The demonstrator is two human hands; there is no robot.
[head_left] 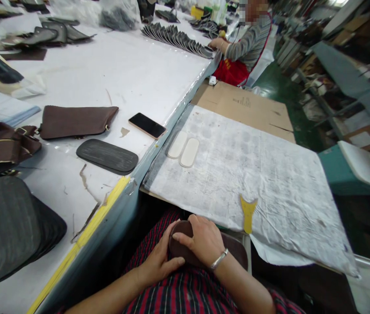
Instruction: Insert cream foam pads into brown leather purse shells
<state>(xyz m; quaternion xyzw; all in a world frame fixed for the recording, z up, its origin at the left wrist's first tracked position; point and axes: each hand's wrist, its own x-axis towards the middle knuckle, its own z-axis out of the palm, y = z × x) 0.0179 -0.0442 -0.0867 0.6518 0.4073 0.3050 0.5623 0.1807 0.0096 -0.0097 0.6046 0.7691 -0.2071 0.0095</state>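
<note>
A dark brown oval leather piece (237, 249) with rounded ends lies across my lap, against the striped cloth of my clothes. My left hand (162, 257) grips its left end, with the thumb on top and the fingers along the far edge. Over the same end, my right hand (202, 239) is curled, its thumb on the upper face and its other fingers bent round the far rim. Part of the piece is hidden under my right hand and wrist. Just beyond, a yellow notched scraper (248, 213) and two pale oval pieces (189, 152) rest on a cloth-covered board (224, 174).
On the white table (83, 83) at left are stacked black rounded panels (11, 226), a single black oval panel (107, 156), a brown leather pouch (76, 121), a brown bag (1, 146) and a phone (147, 125). Across the table, a co-worker (245, 48) handles a row of curved pieces (174, 38).
</note>
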